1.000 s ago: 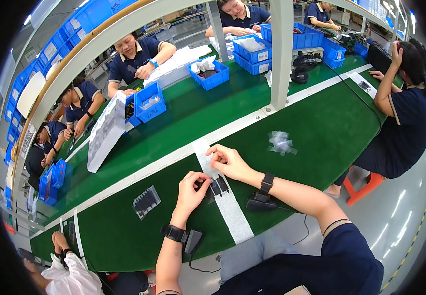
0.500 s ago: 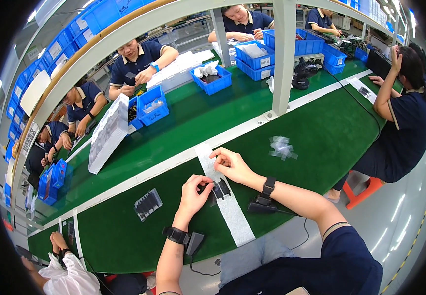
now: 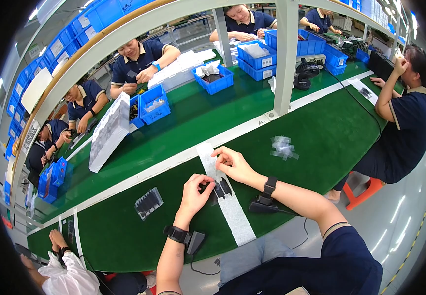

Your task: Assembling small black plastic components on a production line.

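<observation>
A narrow, pale, textured strip (image 3: 236, 222) runs across the near side of a green-topped workbench (image 3: 331, 132), toward the person's edge. Small, flat black pieces (image 3: 221, 189) lie on the strip at about its middle.

The person's left hand (image 3: 196, 193) is at the left edge of the strip, just beside the black pieces, with thumb and forefinger brought close together; whether anything is pinched between them cannot be told. The right hand (image 3: 235, 165) is over the far part of the strip, its fingers curled toward the thumb, and its grip cannot be told either. The two hands are near each other but apart. Each wrist wears a black strap, the left one (image 3: 177, 234) and the right one (image 3: 270, 186).

Left of the strip, well apart from it, lies a clear flat packet with dark bars inside (image 3: 149, 203). Right of the strip sits a loose heap of clear plastic pieces (image 3: 284, 148). Beyond the strip's far end, to the left, a grey-white block-shaped panel (image 3: 109, 132) leans at a slant beside an open blue plastic bin (image 3: 154, 110).
</observation>
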Tool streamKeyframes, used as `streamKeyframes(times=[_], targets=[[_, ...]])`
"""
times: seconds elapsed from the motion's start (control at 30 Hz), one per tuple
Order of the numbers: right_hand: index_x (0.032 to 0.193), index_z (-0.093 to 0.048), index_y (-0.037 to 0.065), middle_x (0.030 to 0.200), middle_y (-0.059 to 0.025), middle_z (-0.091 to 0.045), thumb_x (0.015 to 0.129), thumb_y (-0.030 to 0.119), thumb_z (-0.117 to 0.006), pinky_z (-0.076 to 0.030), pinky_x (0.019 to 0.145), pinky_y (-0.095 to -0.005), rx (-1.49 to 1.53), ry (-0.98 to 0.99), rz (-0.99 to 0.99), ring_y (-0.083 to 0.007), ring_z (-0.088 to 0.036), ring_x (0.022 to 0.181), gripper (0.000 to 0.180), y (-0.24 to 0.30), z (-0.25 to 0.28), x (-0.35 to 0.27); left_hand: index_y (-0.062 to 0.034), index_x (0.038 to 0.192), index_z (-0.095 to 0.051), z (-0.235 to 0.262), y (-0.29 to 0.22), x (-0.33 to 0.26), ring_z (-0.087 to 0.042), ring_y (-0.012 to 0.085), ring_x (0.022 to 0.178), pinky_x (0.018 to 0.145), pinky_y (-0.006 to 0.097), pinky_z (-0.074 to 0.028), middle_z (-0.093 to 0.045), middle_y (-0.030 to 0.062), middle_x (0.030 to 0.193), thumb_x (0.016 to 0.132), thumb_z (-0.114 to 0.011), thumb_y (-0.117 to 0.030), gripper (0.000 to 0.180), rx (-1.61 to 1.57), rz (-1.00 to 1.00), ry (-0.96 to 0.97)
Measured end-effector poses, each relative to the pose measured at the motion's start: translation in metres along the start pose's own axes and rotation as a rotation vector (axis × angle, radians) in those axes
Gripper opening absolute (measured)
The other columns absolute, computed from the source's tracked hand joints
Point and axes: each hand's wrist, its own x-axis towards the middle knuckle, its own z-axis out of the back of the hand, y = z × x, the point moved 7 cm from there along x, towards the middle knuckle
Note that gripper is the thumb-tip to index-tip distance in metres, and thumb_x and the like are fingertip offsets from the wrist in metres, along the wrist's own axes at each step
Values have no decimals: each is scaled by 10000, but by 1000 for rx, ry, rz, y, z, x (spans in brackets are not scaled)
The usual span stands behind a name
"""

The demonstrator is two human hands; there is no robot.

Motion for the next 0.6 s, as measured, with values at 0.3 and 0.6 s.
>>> streamKeyframes(times=[0.3, 0.6], targets=[[1037, -517, -1, 708, 7, -540, 811, 4, -561, -423, 600, -206, 2, -4, 8, -39, -497, 656, 230, -1, 0, 0, -56, 843, -646, -1, 0, 0, -559, 132, 692, 583, 245, -425, -583, 38, 785, 738, -661, -90, 111, -2, -13, -6], [1043, -518, 8, 711, 8, -539, 809, 1, -563, -419, 606, -208, 16, 1, -3, -44, -504, 664, 238, -2, -1, 0, -60, 846, -648, -1, 0, 0, -560, 131, 693, 583, 245, -424, -586, 36, 788, 736, -663, -92, 115, -5, -11, -4]])
